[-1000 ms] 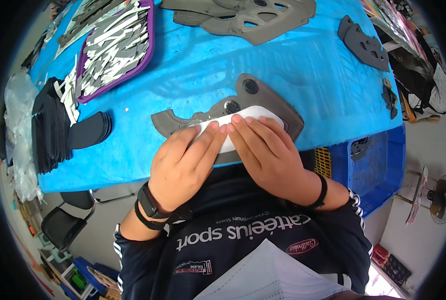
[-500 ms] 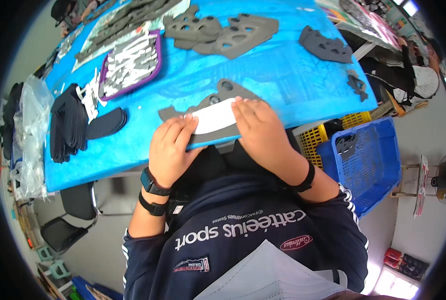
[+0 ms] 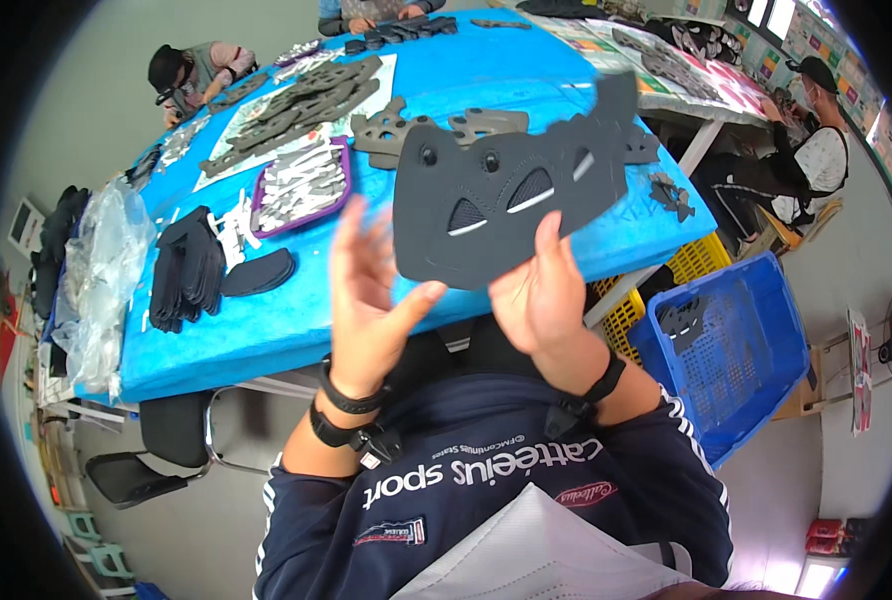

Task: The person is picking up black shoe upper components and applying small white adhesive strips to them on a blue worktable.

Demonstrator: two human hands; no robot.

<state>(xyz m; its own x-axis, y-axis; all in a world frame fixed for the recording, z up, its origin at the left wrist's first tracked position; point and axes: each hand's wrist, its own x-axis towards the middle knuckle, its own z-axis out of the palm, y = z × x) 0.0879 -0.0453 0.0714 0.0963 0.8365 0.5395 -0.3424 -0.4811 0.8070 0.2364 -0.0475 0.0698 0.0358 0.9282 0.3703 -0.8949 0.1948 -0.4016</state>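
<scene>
A flat dark grey foam panel (image 3: pixel 566 230) is held up off the table, tilted, with mesh-backed cut-out windows and two round holes in it. My right hand (image 3: pixel 546 305) grips its lower edge, thumb across the front and fingers mostly hidden behind. My left hand (image 3: pixel 366 315) is raised at the panel's left edge, its fingers apart and smeared by motion. Its thumb points toward the lower left corner; whether it touches I cannot tell. Left of my hands lie a stack of black oval pads (image 3: pixel 186 270) and a few loose black pads (image 3: pixel 259 273).
A purple tray (image 3: pixel 347 165) full of white and grey strips sits on the blue table (image 3: pixel 266 350). More grey foam pieces (image 3: pixel 316 105) lie behind it. At right stand a blue crate (image 3: pixel 726 370) and a yellow crate (image 3: pixel 696 260). Several other people work around the tables.
The grey panel has been lifted off the table and tilted up. My left hand has come away from the white piece it was pressing; that piece no longer shows whole.
</scene>
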